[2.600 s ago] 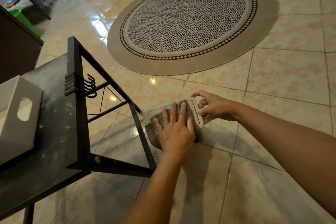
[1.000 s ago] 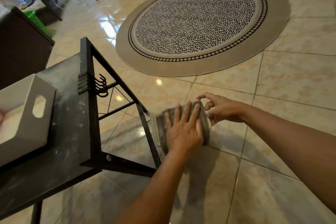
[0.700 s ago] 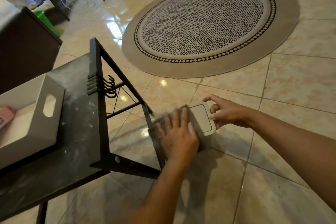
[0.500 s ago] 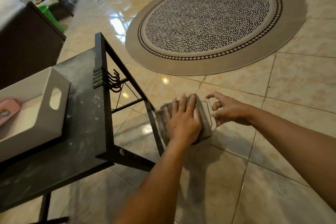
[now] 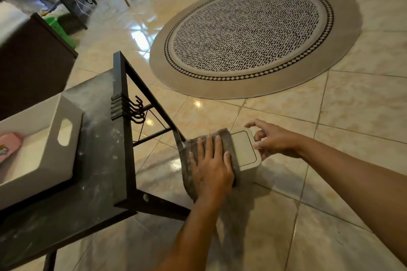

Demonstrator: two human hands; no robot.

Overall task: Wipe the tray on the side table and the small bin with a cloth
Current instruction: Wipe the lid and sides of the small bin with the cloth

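The small bin (image 5: 244,149) stands on the tiled floor (image 5: 330,182) just beside the black side table (image 5: 105,160), near its right front leg. A grey cloth (image 5: 193,149) lies over the left half of the bin's lid and hangs down its near side, so that part of the lid and most of the bin's body are hidden; only the pale right portion of the lid shows.

The left hand (image 5: 211,167) lies flat on the cloth, palm down, fingers straight and slightly apart, pressing the cloth onto the lid. The right hand (image 5: 273,141) is at the bin's right edge, fingers curled and loosely spread, with the fingertips touching the rim; how firmly it holds cannot be told.

The white tray (image 5: 44,143) sits on the dusty tabletop, cut off by the left edge of the view. A pink thing (image 5: 8,145) lies inside it, only partly visible. A round patterned rug (image 5: 253,35) lies farther away on the floor.
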